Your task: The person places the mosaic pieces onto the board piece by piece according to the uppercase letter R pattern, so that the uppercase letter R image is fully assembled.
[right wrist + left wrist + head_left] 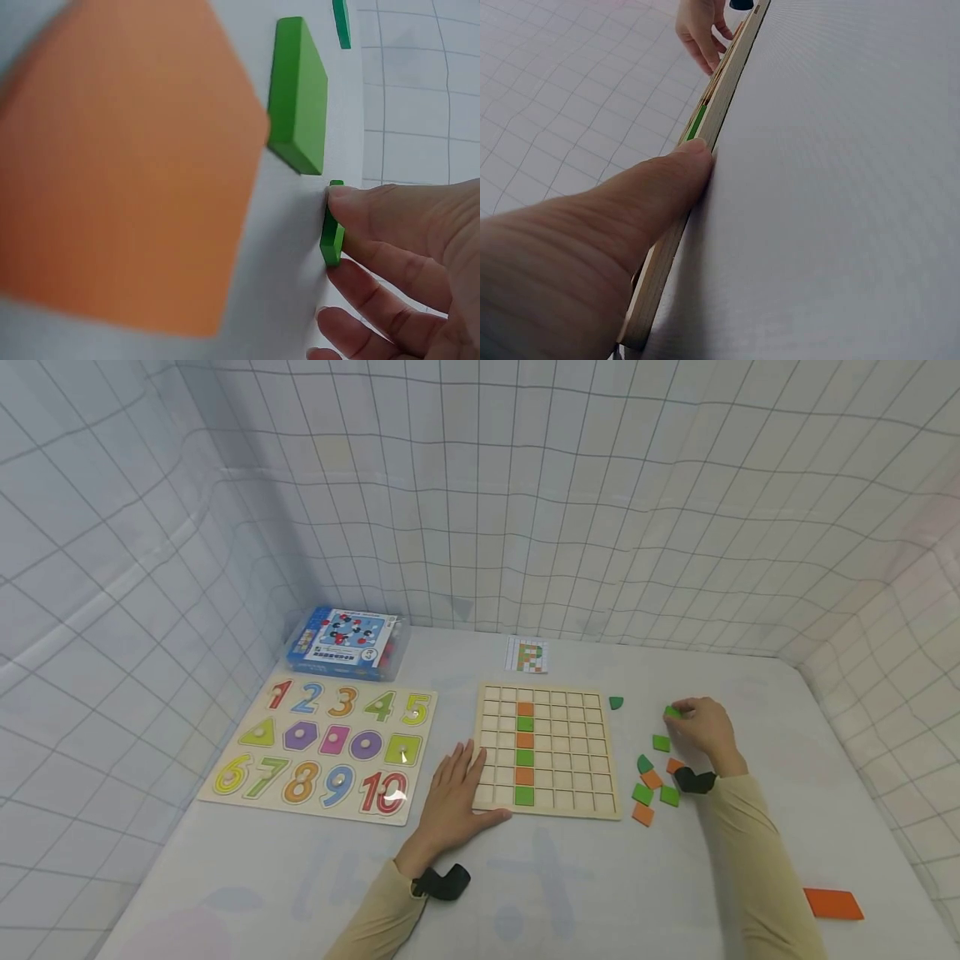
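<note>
A wooden grid board (573, 752) lies flat, one of its columns filled with alternating orange and green square tiles (525, 757). My left hand (453, 802) rests at its lower left corner, fingers extended over the left edge. In the left wrist view the thumb (675, 169) presses against the board's near edge (724, 112). Right of the board, my right hand (705, 731) pinches a green square tile (332, 236) between thumb and fingers, at the table surface. Close by lie another green square tile (661, 743) and an orange tile (142, 172), large in the right wrist view.
More orange and green tiles (642, 793) lie scattered right of the board, with a dark green quarter-round piece (616, 702) farther back. A patterned card (527, 655) lies behind the board. To the left are a number puzzle (318, 747) and a boxed set (345, 643); an orange block (834, 904) sits front right.
</note>
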`<state>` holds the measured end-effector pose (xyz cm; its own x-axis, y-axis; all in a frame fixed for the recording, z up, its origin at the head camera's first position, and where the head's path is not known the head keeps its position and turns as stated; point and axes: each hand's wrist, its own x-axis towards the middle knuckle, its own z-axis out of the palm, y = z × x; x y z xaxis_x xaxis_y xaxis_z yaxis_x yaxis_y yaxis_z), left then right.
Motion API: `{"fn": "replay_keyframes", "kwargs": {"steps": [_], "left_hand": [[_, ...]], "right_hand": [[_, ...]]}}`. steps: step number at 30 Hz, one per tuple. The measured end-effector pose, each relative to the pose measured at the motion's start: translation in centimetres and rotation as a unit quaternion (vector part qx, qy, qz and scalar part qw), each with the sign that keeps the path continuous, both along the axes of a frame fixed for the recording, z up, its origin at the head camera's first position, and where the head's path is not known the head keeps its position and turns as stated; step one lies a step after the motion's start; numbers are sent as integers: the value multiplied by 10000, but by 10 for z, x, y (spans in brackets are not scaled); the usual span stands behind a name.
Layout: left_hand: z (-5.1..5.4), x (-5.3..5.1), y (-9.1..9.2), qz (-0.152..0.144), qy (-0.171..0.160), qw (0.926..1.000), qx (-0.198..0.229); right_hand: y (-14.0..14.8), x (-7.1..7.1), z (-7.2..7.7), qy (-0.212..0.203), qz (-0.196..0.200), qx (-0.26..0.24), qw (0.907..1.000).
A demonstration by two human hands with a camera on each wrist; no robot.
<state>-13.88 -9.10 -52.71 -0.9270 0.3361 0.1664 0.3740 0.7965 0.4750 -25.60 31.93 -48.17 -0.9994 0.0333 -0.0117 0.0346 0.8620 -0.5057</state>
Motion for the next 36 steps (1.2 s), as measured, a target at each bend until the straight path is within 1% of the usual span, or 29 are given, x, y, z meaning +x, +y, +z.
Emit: {"fn": "replay_keyframes", "kwargs": {"steps": [7,13,18,27,31,36], "left_hand": [[1,0,0,14,12,10000,13],[2,0,0,15,31,10000,16],[3,1,0,9,23,10000,12],[3,1,0,1,-18,10000,13],[3,1,0,-18,20,10000,44],[3,1,0,-10,25,10000,48]], "right_hand": [[0,3,2,-22,-69,-96,9999],[-1,3,-3,-101,-279,-177,9994],[-3,6,-5,57,-315,-187,9993],[-8,8,-1,295,-305,-243,9988],[-16,7,1,489,-210,-320,9981],[-35,3,5,734,88,-349,9967]]}}
